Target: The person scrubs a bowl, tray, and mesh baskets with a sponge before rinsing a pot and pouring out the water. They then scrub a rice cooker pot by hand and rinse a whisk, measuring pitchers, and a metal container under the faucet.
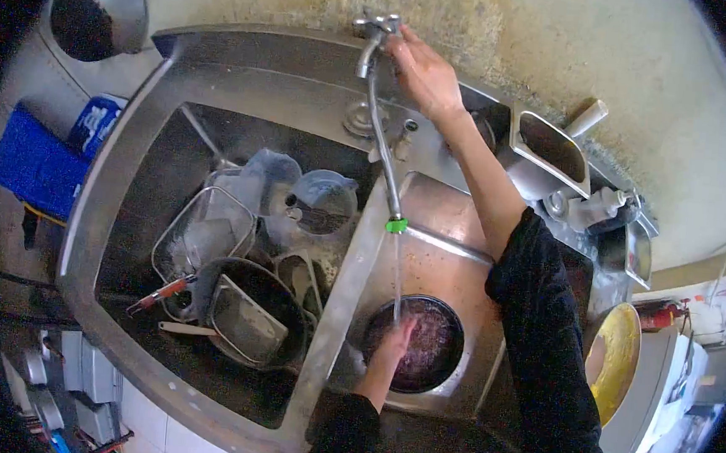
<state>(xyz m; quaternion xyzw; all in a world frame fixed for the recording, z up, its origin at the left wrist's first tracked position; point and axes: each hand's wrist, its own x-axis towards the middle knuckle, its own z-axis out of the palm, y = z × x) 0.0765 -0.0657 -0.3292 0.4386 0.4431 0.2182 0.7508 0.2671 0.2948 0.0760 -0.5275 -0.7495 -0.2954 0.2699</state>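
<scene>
My right hand [424,72] reaches up to the wall, its fingers closed at the cross-shaped tap handle [379,22]. From the tap a long metal spout [382,135] with a green band [396,226] at its end runs down over the sink. A thin stream of water [398,271] falls into a round dark pan [438,362] in the right basin. Over that pan, beside the stream, is my left hand [395,338], fingers stretched out and partly blurred by the water. Reddish-brown, bubbly liquid shows inside the pan.
The left basin holds clear plastic containers [327,199], a wire-rimmed strainer [202,236], a dark frying pan [227,310] and a small metal tray [247,324]. A steel container [545,155] and bottles [596,209] line the right ledge. A yellow-coated round pan [617,362] stands at right.
</scene>
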